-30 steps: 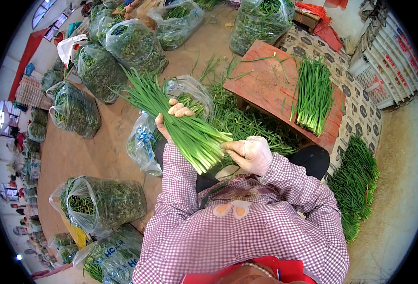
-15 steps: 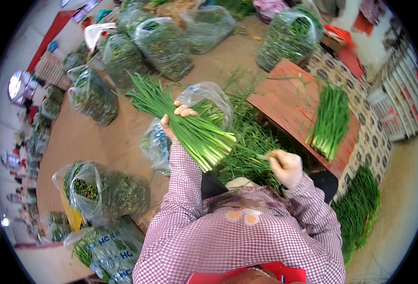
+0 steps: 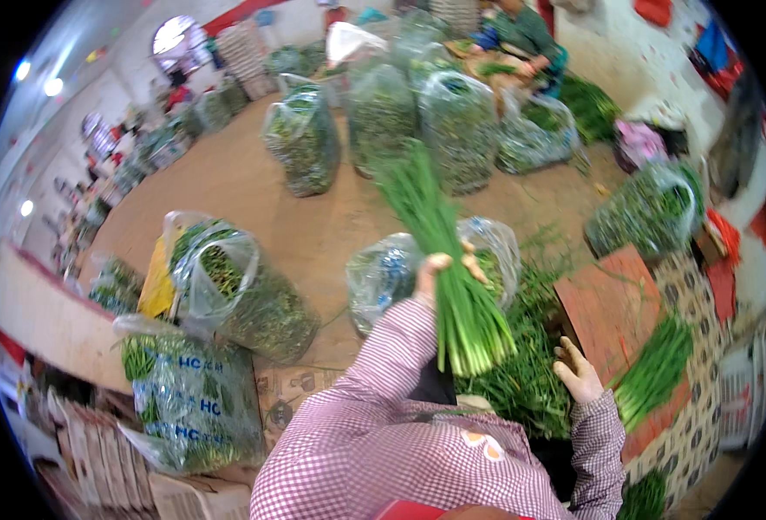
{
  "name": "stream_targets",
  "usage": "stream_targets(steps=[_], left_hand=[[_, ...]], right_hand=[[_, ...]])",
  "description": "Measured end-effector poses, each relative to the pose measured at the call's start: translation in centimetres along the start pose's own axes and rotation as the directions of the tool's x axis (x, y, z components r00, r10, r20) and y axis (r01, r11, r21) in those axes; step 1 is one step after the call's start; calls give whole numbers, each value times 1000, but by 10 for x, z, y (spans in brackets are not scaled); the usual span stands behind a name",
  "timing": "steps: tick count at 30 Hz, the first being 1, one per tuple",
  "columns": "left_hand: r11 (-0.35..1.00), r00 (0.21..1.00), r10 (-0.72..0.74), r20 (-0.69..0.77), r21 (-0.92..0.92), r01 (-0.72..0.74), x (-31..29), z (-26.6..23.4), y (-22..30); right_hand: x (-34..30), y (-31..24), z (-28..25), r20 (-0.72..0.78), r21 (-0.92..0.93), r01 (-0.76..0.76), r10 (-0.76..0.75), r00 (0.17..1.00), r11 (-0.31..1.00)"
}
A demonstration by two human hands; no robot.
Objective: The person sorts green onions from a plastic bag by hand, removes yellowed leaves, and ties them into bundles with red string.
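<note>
Grasping the bunch [image 3: 462, 316] of greens, the left hand [image 3: 430, 279] wraps it around the middle, thumb on the left and fingers showing on the right. The leaf tips point to the far left and the pale stem ends to the near side, fanned a little, held up in front of the body. Half a second ago the right hand [image 3: 579, 374] was closed beside those stem ends, seemingly on a thin strand; now its fingers are parted and half bent, and I see nothing in them. So the bunch is in the left hand alone, and the right is free. It is well apart from the bunch, above the loose leaves [image 3: 521, 390] and by the left edge of the desk [image 3: 608, 299]; whether it touches the desk I cannot tell. The view has also swung, so a co-worker [image 3: 528, 42] now shows at the far side. A second bunch [image 3: 656, 368] lies on the right of the desk. Just beyond the left hand stands a clear bag [image 3: 378, 282], and filled sacks [image 3: 461, 130] stand farther off.
</note>
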State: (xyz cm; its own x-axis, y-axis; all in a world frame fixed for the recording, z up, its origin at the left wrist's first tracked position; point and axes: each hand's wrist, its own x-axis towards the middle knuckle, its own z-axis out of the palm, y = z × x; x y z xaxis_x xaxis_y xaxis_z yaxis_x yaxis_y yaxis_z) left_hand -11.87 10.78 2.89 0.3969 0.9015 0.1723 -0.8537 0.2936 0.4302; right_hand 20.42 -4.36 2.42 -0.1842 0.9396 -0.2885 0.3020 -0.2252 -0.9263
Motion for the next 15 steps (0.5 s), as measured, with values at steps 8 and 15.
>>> stream_targets(steps=[8, 15], left_hand=[[964, 963, -267, -26, 13, 267, -18, -4, -78], [978, 944, -195, -267, 24, 209, -47, 13, -63]], right_hand=[[93, -85, 64, 260, 263, 191, -260, 930, 946], [101, -91, 108, 223, 287, 202, -271, 937, 936]])
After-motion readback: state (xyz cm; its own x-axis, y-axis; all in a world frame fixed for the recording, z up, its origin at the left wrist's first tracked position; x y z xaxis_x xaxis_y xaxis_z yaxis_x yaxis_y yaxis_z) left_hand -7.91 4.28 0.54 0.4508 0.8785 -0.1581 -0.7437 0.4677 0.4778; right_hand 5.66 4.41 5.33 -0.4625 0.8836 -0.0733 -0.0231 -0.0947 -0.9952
